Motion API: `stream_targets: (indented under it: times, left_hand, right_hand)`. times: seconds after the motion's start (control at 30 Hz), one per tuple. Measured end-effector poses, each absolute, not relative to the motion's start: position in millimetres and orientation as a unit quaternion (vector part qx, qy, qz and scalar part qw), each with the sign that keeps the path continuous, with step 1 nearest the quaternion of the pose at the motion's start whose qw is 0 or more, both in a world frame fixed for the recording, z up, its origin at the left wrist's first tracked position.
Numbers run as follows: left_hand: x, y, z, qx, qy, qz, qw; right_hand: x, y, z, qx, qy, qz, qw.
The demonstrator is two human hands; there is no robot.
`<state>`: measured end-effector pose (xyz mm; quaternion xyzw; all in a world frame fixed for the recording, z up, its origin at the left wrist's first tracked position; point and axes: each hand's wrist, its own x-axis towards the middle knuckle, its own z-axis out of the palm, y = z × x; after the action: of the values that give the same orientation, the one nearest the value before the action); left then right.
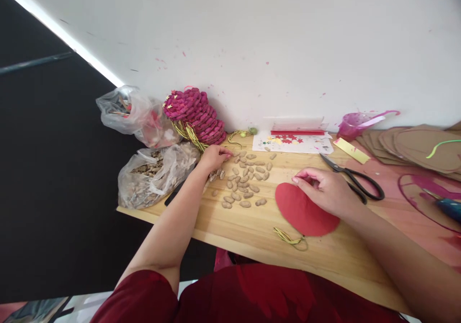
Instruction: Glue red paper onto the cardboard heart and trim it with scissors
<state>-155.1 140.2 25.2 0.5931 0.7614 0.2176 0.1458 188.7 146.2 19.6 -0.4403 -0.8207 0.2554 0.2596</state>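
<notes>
My left hand reaches to the far left of the loose peanuts, its fingertips drawn together. What is in that pinch, if anything, I cannot make out. My right hand hovers over or rests on a red, rounded disc; which of the two I cannot tell. Its thumb and fingers are closed at the disc's upper edge, with their contents hidden. A green-yellow cord tassel lies by the disc's lower edge. Black-handled scissors lie partly behind my right hand.
Plastic bags and a stack of magenta peanut-covered pieces stand at the left. Along the wall are a white sheet with small stars and a pink-stained cup. Cardboard shapes and a blue-handled tool lie at the right.
</notes>
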Motion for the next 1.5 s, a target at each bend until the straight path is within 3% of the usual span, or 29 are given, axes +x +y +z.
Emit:
stream_targets:
  times: [0.27,0.9,1.2,1.5]
  left_hand:
    - [-160.8,137.6,30.9,0.568,0.79,0.218,0.071]
    - [-154.6,128.5,27.4,0.662,0.737,0.134,0.02]
    - [-147.4,134.5,14.9,0.662,0.729,0.174,-0.012]
    - [-158.9,128.3,29.9,0.62,0.727,0.288,0.063]
  right_hand:
    - [188.3,145.0,21.1,-0.446,-0.815,0.27,0.252]
    - [187.4,143.6,23.3,-0.446,-0.816,0.269,0.252]
    - [188.2,144.8,22.1,-0.446,-0.817,0.267,0.25]
    - [187.3,143.7,24.9,-0.444,-0.819,0.265,0.249]
